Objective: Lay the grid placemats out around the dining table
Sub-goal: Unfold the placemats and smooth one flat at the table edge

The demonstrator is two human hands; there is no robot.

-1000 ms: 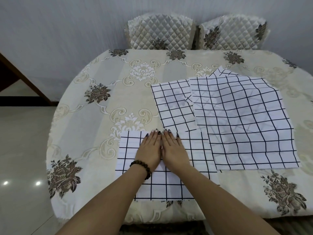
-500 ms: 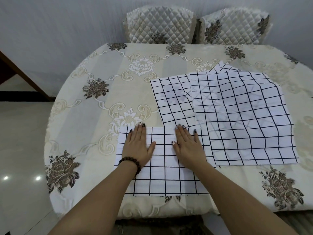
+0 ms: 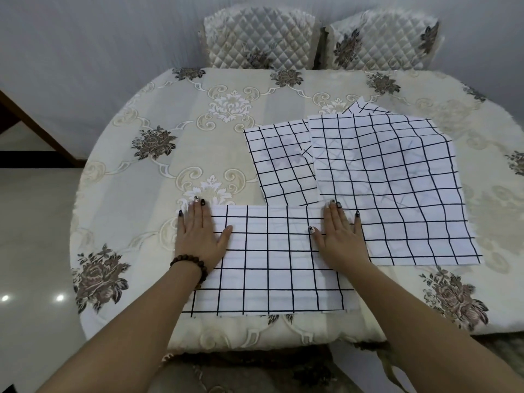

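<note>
A white placemat with a black grid [image 3: 272, 268] lies flat at the near edge of the round dining table [image 3: 158, 171]. My left hand [image 3: 200, 236] presses flat on its left end, fingers straight. My right hand [image 3: 341, 239] presses flat on its right end, where that mat meets a large grid placemat [image 3: 397, 188] lying to the right. Another grid placemat [image 3: 278, 163] pokes out from under the large one, and a corner of a further mat [image 3: 361, 107] shows behind it.
The table wears a cream floral tablecloth. Two quilted chairs [image 3: 261, 38] [image 3: 382, 41] stand at the far side against the grey wall. A padded chair seat [image 3: 255, 370] sits right under me. Shiny tiled floor [image 3: 31, 251] lies to the left.
My hands started side by side at the middle of the near placemat and have slid apart to its left and right ends, smoothing it flat.
</note>
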